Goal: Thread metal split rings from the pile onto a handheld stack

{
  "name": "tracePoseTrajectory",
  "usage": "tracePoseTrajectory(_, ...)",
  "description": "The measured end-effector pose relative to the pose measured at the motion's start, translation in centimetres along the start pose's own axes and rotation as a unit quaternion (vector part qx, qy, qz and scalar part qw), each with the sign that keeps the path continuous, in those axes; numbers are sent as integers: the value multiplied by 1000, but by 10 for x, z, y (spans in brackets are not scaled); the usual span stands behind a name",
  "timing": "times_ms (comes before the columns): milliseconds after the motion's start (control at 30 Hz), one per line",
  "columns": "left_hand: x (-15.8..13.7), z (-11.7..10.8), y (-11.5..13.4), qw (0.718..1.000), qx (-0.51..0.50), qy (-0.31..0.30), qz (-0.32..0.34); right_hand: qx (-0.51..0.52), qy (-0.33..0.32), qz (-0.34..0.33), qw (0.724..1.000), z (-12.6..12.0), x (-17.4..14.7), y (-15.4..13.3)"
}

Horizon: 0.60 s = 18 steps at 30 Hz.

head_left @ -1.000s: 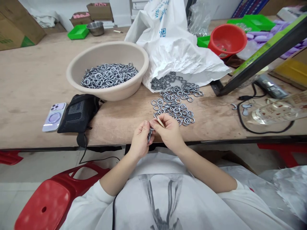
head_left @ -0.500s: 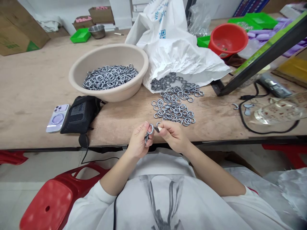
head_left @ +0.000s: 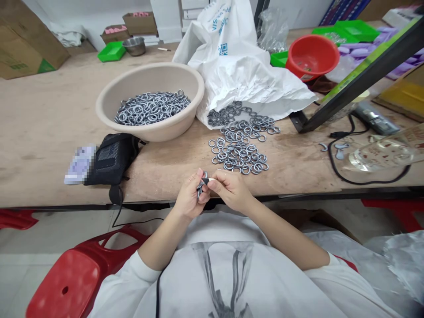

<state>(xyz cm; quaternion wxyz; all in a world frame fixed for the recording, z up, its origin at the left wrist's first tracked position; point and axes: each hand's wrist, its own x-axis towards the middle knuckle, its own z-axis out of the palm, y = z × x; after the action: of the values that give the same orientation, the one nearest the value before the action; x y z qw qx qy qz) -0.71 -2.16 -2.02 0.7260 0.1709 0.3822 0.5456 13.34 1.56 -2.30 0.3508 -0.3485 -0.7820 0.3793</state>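
My left hand (head_left: 190, 195) is closed around a few grey rings (head_left: 199, 190), one pinched upright between thumb and forefinger. In my right hand (head_left: 230, 189), thumb and fingers grip a small tool with a dark flat tip (head_left: 206, 180) and a pale handle, mostly hidden by the fingers. Its tip touches or overlaps the held ring; I cannot tell which. Just beyond my hands lies a loose pile of grey rings (head_left: 243, 154), spilling from a white woven sack (head_left: 251, 84). To the left, a beige basin (head_left: 185, 126) holds many similar rings.
A black pouch (head_left: 111, 161) and a phone (head_left: 80, 165) lie left of my hands. On the right are a black metal post (head_left: 318, 121), a cable (head_left: 334, 170) and a clear glass (head_left: 380, 154). A red bowl (head_left: 313, 70) stands behind. A red stool (head_left: 62, 282) is below left.
My right hand has moved left, bringing the tool's dark tip from beside the ring onto or across it. My left hand keeps hold of the rings.
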Motion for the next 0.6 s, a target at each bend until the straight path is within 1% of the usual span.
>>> tracePoseTrajectory(67,-5,2,2,1000,0,-24,-5,-13,44,43,998,-1,6,7)
tracePoseTrajectory(133,-11,7,5,998,10,-61,-6,-8,106,91,990,-4,10,13)
tracePoseTrajectory(167,-13,9,7,997,15,-72,-2,10,131,102,986,-6,11,14)
tracePoseTrajectory(200,-14,11,8,997,20,-73,6,41,139,101,984,-6,11,13)
tracePoseTrajectory(267,-13,14,10,998,31,-52,30,128,114,75,982,-4,7,5)
tracePoseTrajectory(300,-11,14,9,998,37,-37,39,176,91,66,978,-2,5,-1)
tracePoseTrajectory(367,-10,16,7,997,53,-16,47,256,52,69,963,2,4,-11)
tracePoseTrajectory(433,-9,19,9,996,80,-22,43,281,52,77,955,1,10,-12)
tracePoseTrajectory(467,-8,21,14,993,103,-30,49,266,66,79,959,-3,17,-9)
tracePoseTrajectory(500,-6,23,24,988,133,-37,70,230,86,76,966,-10,27,-4)
tracePoseTrajectory(533,-2,25,38,979,171,-35,109,176,99,81,976,-17,38,3)
tracePoseTrajectory(567,5,27,56,961,217,-19,172,105,118,91,983,-25,50,11)
tracePoseTrajectory(600,14,28,78,929,267,11,257,14,113,98,989,-33,63,18)
